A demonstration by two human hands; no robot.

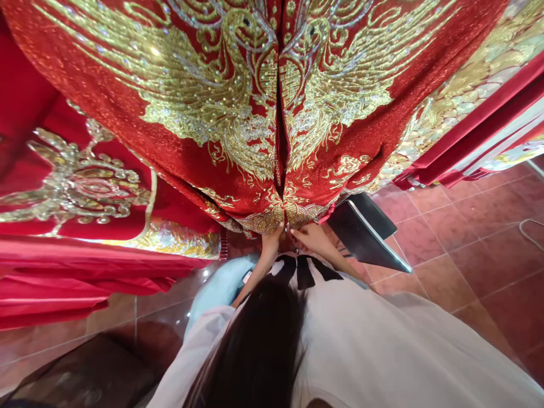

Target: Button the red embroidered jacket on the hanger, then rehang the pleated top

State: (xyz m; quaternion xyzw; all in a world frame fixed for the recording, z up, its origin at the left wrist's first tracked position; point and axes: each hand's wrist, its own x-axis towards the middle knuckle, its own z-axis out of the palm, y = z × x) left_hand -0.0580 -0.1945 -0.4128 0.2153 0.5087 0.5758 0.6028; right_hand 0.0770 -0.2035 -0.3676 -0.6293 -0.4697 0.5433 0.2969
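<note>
Left hand [272, 237] and right hand [308, 235], side by side, each pinch the bottom hem of one red gold-embroidered jacket [272, 113]; two front panels meet there.

floor: glossy reddish-brown tiles [459, 238] | furniture: dark slanted panel [365, 235] near centre | light: bright daylight, right edge

Beneath you the red-brown tiled floor [459, 243] carries a dark angled stand base [365, 232] to your right and folds of red cloth [63, 283] to your left.
</note>
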